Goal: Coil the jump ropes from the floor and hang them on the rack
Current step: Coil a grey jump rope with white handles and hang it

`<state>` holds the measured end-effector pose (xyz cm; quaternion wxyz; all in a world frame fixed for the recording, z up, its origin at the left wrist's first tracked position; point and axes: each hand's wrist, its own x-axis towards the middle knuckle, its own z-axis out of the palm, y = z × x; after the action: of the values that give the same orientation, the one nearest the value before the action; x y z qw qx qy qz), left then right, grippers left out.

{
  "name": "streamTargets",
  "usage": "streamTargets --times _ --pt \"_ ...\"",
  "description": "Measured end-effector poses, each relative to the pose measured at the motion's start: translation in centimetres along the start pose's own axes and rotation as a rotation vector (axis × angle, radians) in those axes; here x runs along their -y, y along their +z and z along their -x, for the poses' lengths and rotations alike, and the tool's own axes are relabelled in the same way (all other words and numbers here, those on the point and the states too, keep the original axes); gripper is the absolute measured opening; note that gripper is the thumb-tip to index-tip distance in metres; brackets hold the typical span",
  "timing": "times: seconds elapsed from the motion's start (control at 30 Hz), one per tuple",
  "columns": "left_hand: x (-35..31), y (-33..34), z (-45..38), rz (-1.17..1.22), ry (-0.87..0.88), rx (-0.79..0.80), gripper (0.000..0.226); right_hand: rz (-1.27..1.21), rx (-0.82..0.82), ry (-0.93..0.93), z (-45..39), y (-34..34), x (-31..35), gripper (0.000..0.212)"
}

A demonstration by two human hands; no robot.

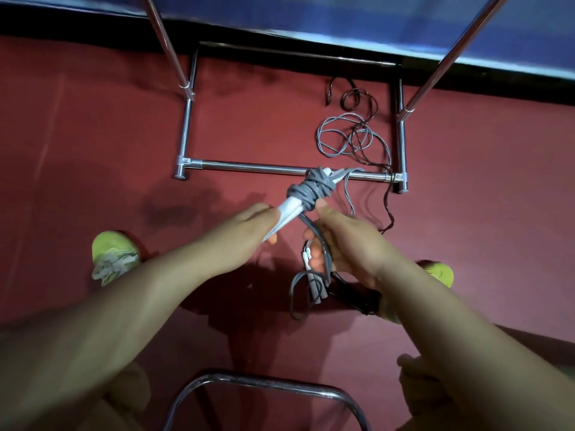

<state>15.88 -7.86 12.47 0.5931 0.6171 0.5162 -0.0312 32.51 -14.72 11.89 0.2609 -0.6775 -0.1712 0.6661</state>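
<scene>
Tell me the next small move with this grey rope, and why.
Probably wind another turn: the left hand holds the white handles, already wrapped in grey rope, while the right hand holds the cord and loose loops lie on the floor.

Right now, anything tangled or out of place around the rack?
Yes. A grey rope and a dark rope lie in loose overlapping loops on the floor inside the rack base, strands crossing. The grey coil wrapped round the white handles looks uneven.

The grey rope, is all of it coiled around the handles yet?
No, the grey rope is only partly wound on the white handles; loose loops lie on the floor.
</scene>
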Motion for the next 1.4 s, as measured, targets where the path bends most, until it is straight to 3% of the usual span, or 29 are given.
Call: streamTargets --times 0.17,0.27,0.37,0.47,0.53,0.63,0.73,0.8,0.87,0.93,1.0,1.17,1.27,1.4 --pt "-0.2 0.0 -0.3 -0.061 0.011 -0.043 0.011 -0.059 0.031 -0.032 0.1 0.1 0.2 0.051" --pt "-0.3 0.1 -0.2 -0.044 0.017 -0.043 0.021 -0.044 0.024 -0.081 0.2 0.2 0.0 0.047" --pt "-0.1 -0.1 -0.4 0.061 -0.002 -0.019 0.046 -0.057 0.058 -0.174 0.4 0.3 0.2 0.040" --pt "-0.1 -0.6 -0.5 0.178 -0.028 0.026 0.047 -0.004 0.042 -0.288 0.4 0.2 0.4 0.051" --pt "-0.4 -0.7 -0.3 0.266 -0.056 0.118 0.046 0.059 0.009 -0.347 0.4 0.1 0.3 0.059" --pt "-1.3 -0.9 0.3 0.498 -0.194 0.300 0.043 0.021 0.029 -0.427 0.5 0.0 0.3 0.047" --pt "-1.5 -1.5 0.6 0.665 -0.319 0.533 0.072 -0.098 0.167 -0.507 0.6 -0.3 0.3 0.061" --pt "-0.9 -1.4 0.8 0.806 -0.322 0.722 0.086 -0.186 0.290 -0.571 0.7 -0.4 0.2 0.069" --pt "-0.3 -0.9 1.0 0.893 -0.282 0.933 0.086 -0.215 0.347 -0.594 0.8 -0.4 0.1 0.060" --pt "-0.1 -0.4 1.2 0.905 -0.248 1.007 0.081 -0.197 0.355 -0.590 0.8 -0.5 0.0 0.054" --pt "-0.5 -0.4 1.2 0.886 -0.272 0.942 0.074 -0.127 0.307 -0.588 0.8 -0.6 0.0 0.044" --pt "-1.2 0.1 0.9 0.663 -0.302 0.524 0.073 0.166 0.030 -0.440 1.1 -0.2 0.2 0.038" --pt "-1.3 0.6 1.0 0.565 -0.232 0.357 0.071 0.296 -0.007 -0.484 1.2 0.0 0.3 0.036" --pt "-1.3 0.7 0.5 0.410 -0.119 0.187 0.067 0.281 -0.026 -0.450 1.4 -0.1 0.7 0.032"
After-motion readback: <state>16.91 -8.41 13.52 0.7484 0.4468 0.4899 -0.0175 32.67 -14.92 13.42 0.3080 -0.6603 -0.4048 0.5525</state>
